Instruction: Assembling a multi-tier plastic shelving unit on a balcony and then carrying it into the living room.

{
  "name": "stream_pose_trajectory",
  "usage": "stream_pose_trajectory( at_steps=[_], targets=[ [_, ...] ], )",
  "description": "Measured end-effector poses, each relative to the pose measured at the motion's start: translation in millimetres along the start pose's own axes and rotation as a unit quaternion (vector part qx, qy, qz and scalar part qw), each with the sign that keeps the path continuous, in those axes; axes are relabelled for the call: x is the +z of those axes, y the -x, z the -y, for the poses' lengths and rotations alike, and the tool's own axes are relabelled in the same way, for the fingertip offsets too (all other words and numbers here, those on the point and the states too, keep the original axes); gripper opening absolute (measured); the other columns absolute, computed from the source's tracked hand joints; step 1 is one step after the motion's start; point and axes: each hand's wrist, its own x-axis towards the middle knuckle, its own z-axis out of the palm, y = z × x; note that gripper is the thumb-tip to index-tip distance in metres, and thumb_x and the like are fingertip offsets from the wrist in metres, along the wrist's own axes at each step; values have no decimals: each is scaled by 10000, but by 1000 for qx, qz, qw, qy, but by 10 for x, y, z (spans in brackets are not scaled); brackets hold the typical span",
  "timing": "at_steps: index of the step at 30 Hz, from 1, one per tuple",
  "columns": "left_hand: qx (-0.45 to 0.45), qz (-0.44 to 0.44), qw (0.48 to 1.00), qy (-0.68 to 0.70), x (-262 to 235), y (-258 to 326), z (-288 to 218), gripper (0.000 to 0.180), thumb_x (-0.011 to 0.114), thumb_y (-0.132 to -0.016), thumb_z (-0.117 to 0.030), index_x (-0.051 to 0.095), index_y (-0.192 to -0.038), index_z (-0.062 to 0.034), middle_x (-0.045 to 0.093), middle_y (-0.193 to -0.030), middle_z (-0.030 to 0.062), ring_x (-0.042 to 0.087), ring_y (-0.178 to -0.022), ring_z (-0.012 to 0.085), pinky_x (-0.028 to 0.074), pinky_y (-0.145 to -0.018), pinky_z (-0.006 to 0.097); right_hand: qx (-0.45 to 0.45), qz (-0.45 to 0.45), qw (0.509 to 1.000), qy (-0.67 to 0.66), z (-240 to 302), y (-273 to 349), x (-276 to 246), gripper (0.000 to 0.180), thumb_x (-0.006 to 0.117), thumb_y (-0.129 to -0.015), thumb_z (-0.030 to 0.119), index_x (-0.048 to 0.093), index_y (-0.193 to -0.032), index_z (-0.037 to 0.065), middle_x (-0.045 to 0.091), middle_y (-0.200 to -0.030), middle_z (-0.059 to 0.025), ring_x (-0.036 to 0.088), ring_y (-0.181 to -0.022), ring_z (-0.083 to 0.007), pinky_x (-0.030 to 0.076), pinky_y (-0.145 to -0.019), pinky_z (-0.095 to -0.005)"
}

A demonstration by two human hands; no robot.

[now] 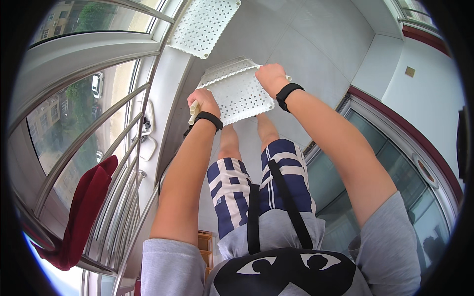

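I hold a white perforated plastic panel [237, 91] in front of me above the floor. My left hand [202, 102] grips its left edge together with a few cream-coloured rods that stick out below the fist. My right hand [270, 76] is closed on the panel's upper right corner. A black band sits on each wrist. Behind the panel's top edge a second white panel shows, stacked against it.
Another white perforated panel [205, 25] lies on the sill by the window. Metal railing bars [113, 148] run along the left, with a dark red cloth [81, 212] draped over them. A glass sliding door [395, 167] stands on the right. Grey floor tiles [316, 44] spread ahead.
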Motion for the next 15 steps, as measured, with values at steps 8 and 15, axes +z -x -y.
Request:
stream_pose_trajectory(
  at_steps=[8,15],
  targets=[
    [-45,14,997,-56,225,-228,-265,97,690,-652,-247,683,-702,-164,614,-603,-29,590,-495,131,460,-393,302,77,-46,988,-125,116,10,-41,148,637,-788,33,711,-905,85,693,-966,-85,668,-954,-253,559,-729,-370],
    [-96,57,985,-133,216,-334,-403,243,613,-768,-170,623,-965,-29,487,-562,-51,473,-431,94,406,-383,263,11,-11,992,126,242,-153,119,205,714,-733,75,743,-923,149,686,-910,-7,660,-920,-204,559,-513,-386]
  ],
)
